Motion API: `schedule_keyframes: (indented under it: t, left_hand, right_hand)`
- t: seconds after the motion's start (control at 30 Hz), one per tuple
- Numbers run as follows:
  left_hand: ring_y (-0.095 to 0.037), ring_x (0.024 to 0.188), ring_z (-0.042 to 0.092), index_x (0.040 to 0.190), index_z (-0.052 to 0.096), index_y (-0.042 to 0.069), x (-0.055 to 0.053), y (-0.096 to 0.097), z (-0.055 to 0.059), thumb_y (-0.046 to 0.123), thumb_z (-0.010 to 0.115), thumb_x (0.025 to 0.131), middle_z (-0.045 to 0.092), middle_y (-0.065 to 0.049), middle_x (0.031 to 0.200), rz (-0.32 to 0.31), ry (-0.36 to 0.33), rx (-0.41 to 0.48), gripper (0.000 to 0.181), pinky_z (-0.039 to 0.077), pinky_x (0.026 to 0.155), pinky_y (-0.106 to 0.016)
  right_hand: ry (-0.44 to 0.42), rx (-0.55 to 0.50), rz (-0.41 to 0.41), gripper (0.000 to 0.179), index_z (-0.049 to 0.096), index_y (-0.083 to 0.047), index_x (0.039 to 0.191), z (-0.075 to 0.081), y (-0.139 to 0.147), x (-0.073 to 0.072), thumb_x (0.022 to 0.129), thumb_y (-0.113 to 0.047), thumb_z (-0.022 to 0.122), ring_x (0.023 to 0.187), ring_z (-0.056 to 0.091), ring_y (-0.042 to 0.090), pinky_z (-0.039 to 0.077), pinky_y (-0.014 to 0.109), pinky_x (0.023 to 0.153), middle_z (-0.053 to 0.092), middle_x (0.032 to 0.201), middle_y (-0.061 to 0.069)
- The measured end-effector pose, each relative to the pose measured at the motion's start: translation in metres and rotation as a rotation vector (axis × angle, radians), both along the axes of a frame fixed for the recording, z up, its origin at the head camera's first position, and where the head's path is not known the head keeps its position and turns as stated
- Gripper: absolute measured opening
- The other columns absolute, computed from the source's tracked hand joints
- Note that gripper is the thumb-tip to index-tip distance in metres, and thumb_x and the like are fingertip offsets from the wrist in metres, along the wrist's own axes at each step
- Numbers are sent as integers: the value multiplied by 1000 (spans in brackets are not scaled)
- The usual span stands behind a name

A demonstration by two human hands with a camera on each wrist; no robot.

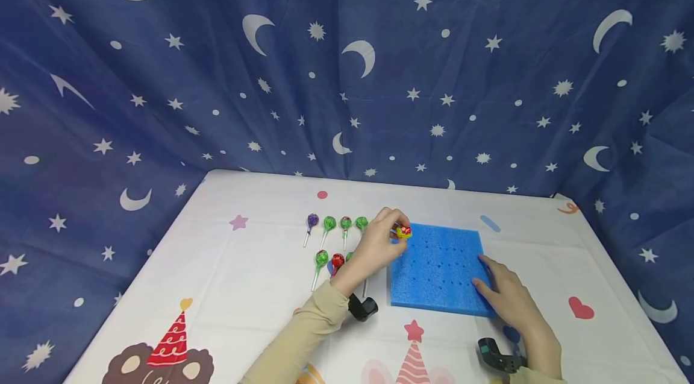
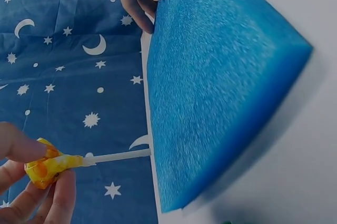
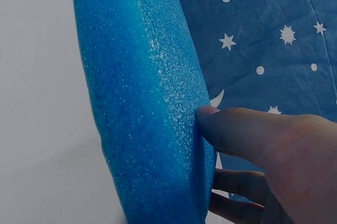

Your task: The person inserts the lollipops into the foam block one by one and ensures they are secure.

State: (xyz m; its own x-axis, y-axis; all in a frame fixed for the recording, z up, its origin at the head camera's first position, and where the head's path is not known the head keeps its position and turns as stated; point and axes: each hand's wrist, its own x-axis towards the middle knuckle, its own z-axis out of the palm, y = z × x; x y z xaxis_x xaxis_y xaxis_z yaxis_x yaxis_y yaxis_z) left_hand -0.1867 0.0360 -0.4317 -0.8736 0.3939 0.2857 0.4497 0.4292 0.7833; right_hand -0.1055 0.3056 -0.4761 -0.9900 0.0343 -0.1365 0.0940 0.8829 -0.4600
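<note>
My left hand pinches the wrapped head of a yellow lollipop between thumb and fingers, over the far left corner of a blue foam block. In the left wrist view, the lollipop's white stick points at the foam's edge; whether its tip touches, I cannot tell. Small dark holes in rows dot the block's top. On the block's right edge rests my right hand, thumb pressing the foam and the other fingers fairly straight along the side.
Left of the block lie two rows of lollipops: a purple one, a red one and several green ones. My left forearm partly covers the nearer row. A starry blue curtain hangs behind the white printed tablecloth.
</note>
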Motion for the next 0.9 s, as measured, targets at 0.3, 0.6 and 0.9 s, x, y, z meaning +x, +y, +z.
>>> schedule_keyframes:
  t: [0.3, 0.6, 0.9]
  left_hand:
    - [-11, 88, 62, 102, 57, 13, -9, 21, 0, 1, 68, 79, 56, -2, 105, 11, 26, -11, 29, 51, 76, -14]
    - [-11, 84, 61, 100, 56, 13, -15, 40, 1, 5, 71, 79, 56, -2, 104, 14, 37, -23, 27, 47, 72, -10]
    - [-10, 89, 62, 102, 56, 12, -19, 62, -4, 9, 72, 82, 56, -3, 101, -20, 77, -40, 26, 47, 75, -9]
  right_hand:
    - [24, 2, 8, 71, 29, 3, 147, 0, 1, 0, 95, -39, 54, 133, 27, 58, 23, 75, 100, 32, 147, 35]
    - [28, -7, 3, 70, 29, 3, 147, -1, 1, 0, 95, -37, 53, 133, 27, 58, 23, 76, 100, 31, 147, 35]
    - [-9, 1, -15, 70, 27, 1, 148, -1, 0, -1, 95, -37, 53, 135, 26, 56, 24, 74, 101, 30, 148, 34]
